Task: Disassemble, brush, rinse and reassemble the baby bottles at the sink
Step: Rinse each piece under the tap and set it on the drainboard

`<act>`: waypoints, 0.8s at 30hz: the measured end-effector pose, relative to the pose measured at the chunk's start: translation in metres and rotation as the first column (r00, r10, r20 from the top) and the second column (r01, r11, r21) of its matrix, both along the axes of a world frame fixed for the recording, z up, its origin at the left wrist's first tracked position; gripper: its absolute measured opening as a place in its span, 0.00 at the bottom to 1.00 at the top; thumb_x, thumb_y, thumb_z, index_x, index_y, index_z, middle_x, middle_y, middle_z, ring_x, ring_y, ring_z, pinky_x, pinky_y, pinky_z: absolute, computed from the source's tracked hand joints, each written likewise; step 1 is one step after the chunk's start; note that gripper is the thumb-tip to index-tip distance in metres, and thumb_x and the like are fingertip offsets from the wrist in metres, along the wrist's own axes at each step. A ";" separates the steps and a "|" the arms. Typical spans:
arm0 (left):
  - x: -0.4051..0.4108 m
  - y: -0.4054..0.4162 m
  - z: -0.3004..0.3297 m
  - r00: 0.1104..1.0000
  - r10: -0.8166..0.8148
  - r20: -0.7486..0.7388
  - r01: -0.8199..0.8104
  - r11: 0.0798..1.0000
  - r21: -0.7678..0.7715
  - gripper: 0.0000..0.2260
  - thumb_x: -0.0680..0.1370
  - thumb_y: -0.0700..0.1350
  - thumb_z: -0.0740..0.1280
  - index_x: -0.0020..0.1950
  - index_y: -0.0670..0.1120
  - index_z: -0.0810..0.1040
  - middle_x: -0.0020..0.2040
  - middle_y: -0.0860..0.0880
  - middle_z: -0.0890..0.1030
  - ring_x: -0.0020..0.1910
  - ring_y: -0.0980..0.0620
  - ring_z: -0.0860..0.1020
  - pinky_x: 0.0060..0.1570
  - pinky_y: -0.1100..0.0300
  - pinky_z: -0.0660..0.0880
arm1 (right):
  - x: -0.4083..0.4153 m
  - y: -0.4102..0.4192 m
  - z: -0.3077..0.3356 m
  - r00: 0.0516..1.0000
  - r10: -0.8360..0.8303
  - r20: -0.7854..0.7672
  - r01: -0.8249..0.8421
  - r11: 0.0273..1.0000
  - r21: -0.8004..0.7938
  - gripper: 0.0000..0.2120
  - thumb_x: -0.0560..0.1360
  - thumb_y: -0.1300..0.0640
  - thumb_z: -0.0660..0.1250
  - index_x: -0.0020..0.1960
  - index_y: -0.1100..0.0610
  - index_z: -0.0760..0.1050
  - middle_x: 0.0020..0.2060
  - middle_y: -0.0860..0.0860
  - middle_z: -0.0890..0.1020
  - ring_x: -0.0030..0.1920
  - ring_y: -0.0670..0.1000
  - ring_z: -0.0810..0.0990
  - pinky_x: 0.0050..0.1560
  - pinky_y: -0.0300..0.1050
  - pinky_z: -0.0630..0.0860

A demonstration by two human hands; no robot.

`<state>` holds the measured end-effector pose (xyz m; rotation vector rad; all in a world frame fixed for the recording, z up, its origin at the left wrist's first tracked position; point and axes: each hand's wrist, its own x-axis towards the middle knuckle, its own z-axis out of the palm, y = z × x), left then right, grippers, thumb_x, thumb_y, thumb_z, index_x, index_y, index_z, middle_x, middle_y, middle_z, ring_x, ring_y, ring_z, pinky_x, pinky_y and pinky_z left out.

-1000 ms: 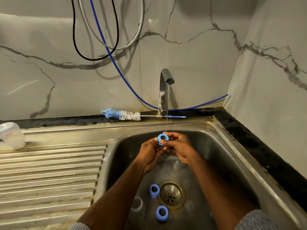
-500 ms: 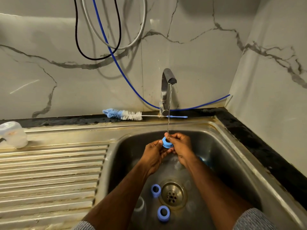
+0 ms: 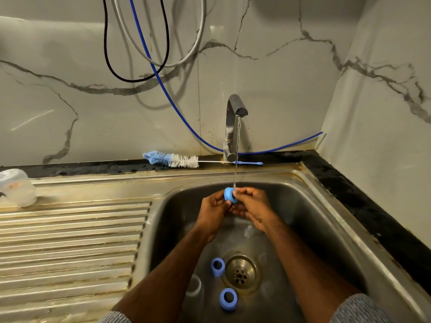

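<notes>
The blue bottle ring (image 3: 230,195) sits pinched between my left hand (image 3: 214,212) and right hand (image 3: 253,208), fingers of both curled around it, under the thin stream from the tap (image 3: 234,127) above the sink (image 3: 326,220). Two more blue rings (image 3: 218,266) lie beside the drain (image 3: 241,272); the bottle brush (image 3: 177,160) rests on the ledge behind.

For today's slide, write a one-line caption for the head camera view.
Both hands hold a blue bottle ring under the running tap, two more rings waiting by the drain.

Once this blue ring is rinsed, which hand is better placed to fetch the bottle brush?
Probably the left hand: the bottle brush lies on the ledge up-left of the blue ring, which both hands hold; the right hand would cross the stream.
</notes>
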<state>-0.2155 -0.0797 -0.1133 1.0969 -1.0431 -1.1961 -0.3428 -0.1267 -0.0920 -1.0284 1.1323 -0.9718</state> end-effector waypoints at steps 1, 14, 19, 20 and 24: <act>0.001 0.000 -0.001 0.993 0.033 0.114 -0.029 0.999 -0.035 0.16 0.82 0.31 0.62 0.66 0.42 0.79 0.56 0.44 0.85 0.55 0.48 0.84 0.58 0.50 0.81 | 0.001 0.002 0.002 1.000 0.005 0.001 -0.005 1.000 0.028 0.09 0.79 0.55 0.69 0.57 0.57 0.80 0.49 0.59 0.85 0.44 0.55 0.86 0.41 0.48 0.83; 0.004 -0.004 -0.006 0.977 0.158 0.146 -0.159 0.987 -0.003 0.15 0.78 0.34 0.70 0.64 0.45 0.80 0.54 0.47 0.86 0.54 0.50 0.85 0.59 0.48 0.81 | 0.006 -0.006 -0.004 0.994 0.037 0.101 -0.042 0.998 0.047 0.12 0.79 0.67 0.65 0.60 0.59 0.78 0.54 0.60 0.85 0.49 0.56 0.86 0.43 0.46 0.82; 0.000 -0.001 -0.005 0.965 0.085 0.250 -0.055 0.991 -0.124 0.18 0.77 0.36 0.71 0.65 0.50 0.79 0.57 0.49 0.85 0.57 0.49 0.83 0.59 0.46 0.80 | 0.011 -0.007 -0.007 0.974 -0.025 -0.226 0.009 0.997 -0.070 0.06 0.77 0.62 0.70 0.53 0.61 0.84 0.44 0.59 0.87 0.46 0.56 0.86 0.47 0.50 0.82; 0.000 -0.001 -0.005 0.966 0.077 0.248 -0.047 0.991 -0.126 0.18 0.77 0.36 0.71 0.66 0.49 0.79 0.58 0.49 0.84 0.58 0.49 0.83 0.59 0.45 0.80 | 0.011 -0.007 -0.007 0.969 -0.012 -0.248 -0.005 0.998 -0.068 0.06 0.77 0.63 0.70 0.53 0.62 0.83 0.44 0.60 0.86 0.45 0.56 0.86 0.45 0.50 0.83; 0.000 0.003 0.002 0.992 0.021 0.128 -0.009 0.996 -0.089 0.15 0.80 0.35 0.67 0.66 0.47 0.78 0.57 0.45 0.84 0.58 0.45 0.83 0.57 0.48 0.81 | 0.008 -0.002 0.004 0.968 0.010 -0.253 -0.021 0.999 -0.042 0.10 0.81 0.59 0.66 0.53 0.65 0.81 0.38 0.60 0.85 0.35 0.54 0.85 0.33 0.44 0.81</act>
